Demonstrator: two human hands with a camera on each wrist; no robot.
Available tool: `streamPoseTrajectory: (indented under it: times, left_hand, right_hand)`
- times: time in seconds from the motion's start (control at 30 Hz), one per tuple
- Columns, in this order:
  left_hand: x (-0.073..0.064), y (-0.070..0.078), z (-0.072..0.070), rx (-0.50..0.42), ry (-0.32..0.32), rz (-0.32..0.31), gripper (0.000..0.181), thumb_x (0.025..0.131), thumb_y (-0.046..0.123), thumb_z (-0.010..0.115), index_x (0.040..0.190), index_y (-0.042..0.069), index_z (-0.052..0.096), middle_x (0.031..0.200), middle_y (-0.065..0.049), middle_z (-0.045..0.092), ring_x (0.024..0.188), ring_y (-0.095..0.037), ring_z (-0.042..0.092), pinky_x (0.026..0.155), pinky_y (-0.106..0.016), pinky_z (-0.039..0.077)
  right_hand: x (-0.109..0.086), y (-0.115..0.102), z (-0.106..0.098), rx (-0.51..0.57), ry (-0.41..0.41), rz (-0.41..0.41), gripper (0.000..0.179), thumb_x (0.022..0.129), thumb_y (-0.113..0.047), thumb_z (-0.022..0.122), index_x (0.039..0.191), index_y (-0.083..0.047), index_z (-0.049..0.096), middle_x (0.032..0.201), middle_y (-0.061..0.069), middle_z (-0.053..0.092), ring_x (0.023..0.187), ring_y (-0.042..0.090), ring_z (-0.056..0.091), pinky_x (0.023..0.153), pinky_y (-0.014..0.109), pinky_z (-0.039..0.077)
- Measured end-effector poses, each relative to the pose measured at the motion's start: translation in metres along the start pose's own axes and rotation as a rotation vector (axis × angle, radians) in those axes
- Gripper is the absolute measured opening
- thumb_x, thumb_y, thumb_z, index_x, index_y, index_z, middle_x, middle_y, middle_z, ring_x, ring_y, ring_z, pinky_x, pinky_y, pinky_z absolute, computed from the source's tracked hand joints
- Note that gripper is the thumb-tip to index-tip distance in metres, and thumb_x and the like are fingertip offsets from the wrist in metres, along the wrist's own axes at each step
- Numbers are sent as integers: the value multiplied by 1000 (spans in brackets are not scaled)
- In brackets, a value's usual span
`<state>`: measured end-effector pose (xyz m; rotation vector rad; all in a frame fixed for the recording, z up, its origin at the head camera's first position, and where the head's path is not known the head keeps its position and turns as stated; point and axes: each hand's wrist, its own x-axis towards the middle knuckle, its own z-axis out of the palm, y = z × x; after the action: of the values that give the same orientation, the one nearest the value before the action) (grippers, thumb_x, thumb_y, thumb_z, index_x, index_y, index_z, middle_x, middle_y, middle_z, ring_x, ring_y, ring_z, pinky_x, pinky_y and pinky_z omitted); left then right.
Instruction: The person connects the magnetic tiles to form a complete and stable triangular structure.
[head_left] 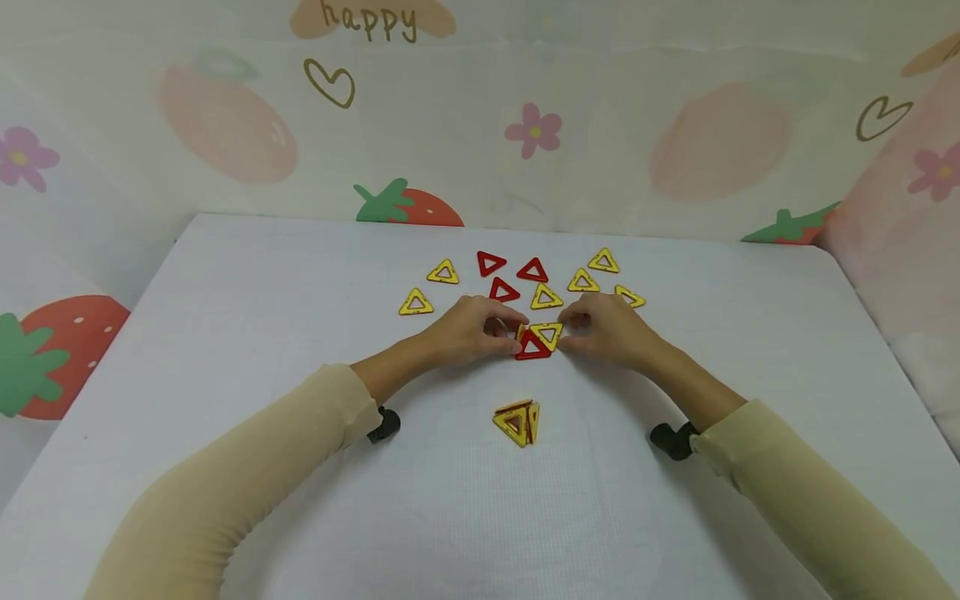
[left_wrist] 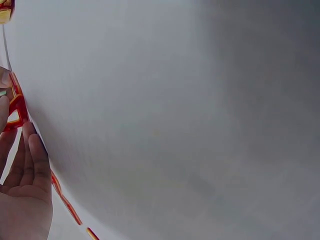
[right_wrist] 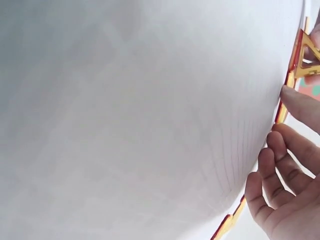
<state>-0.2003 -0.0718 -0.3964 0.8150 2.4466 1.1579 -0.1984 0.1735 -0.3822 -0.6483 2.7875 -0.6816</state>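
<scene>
Near the table's middle, a red triangular magnetic tile [head_left: 533, 356] and a yellow triangular magnetic tile [head_left: 556, 337] lie flat, edge to edge. My left hand [head_left: 472, 332] pinches another triangular tile [right_wrist: 298, 74], raised on edge at the red tile's left side; in the head view the fingers partly hide it. The right hand [head_left: 609, 329] has thumb and index finger at the yellow tile's right side, gripping it by its corners. In the right wrist view, the other fingers [right_wrist: 270, 185] are bent and hold nothing.
Closer to me stands a small cluster of joined yellow tiles [head_left: 513, 425]. Behind the hands lie several loose triangles, among them a red tile [head_left: 491, 272] and a yellow tile [head_left: 416, 310]. A patterned cloth wall [head_left: 480, 100] rises behind the white table [head_left: 300, 258].
</scene>
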Motion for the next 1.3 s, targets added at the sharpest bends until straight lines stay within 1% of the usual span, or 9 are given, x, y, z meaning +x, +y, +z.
streamPoseTrajectory:
  times: [0.2, 0.47, 0.73, 0.9, 1.0, 1.1, 1.3]
  left_hand:
    - [0, 0, 0, -3, -1, -1, 38, 90, 13, 75, 127, 7, 68, 95, -2, 68, 85, -16, 58, 76, -23, 48]
    - [0, 0, 0, -4, 1, 5, 38, 90, 13, 75, 126, 7, 69, 99, -2, 68, 85, -15, 58, 76, -23, 48]
    - [0, 0, 0, -9, -1, 8, 37, 90, 12, 75, 126, 7, 69, 98, -1, 68, 85, -15, 58, 77, -23, 48]
    - [1, -1, 0, -13, -5, 9, 38, 89, 13, 75, 126, 7, 69, 96, -1, 68, 84, -15, 58, 77, -23, 48]
    - [1, -1, 0, -14, -6, 4, 38, 89, 13, 76, 126, 8, 69, 95, 0, 68, 84, -15, 58, 76, -23, 48]
    - [2, -1, 0, -14, -6, 5, 38, 89, 13, 76, 125, 7, 69, 93, 0, 68, 83, -15, 58, 75, -23, 48]
    - [1, -1, -1, -12, -12, 7, 37, 89, 14, 76, 126, 7, 69, 94, -1, 68, 84, -15, 58, 75, -22, 48]
  right_hand:
    - [0, 0, 1, 12, 2, 8, 34, 84, -19, 81, 112, -2, 73, 102, 9, 71, 93, 23, 59, 85, 39, 49]
    - [0, -2, 0, 18, 2, 13, 31, 84, -19, 81, 109, -2, 73, 100, 8, 69, 92, 23, 58, 84, 38, 49]
    - [1, -2, 0, 77, -5, 23, 31, 84, -17, 81, 109, -1, 69, 99, 8, 68, 93, 23, 59, 85, 38, 50]
    - [0, 0, 0, 119, 0, -13, 28, 85, -13, 80, 107, -1, 69, 97, 7, 68, 91, 23, 61, 84, 37, 50]
    - [1, 0, 0, 131, 1, -39, 26, 85, -11, 79, 107, -1, 69, 96, 7, 68, 90, 22, 60, 82, 37, 50]
    - [1, 0, 0, 137, 2, -49, 26, 85, -10, 79, 107, -2, 70, 95, 6, 68, 89, 21, 60, 81, 36, 50]
    - [1, -2, -2, 185, 8, -72, 26, 85, -5, 77, 110, -2, 70, 98, 7, 69, 91, 21, 61, 84, 38, 52]
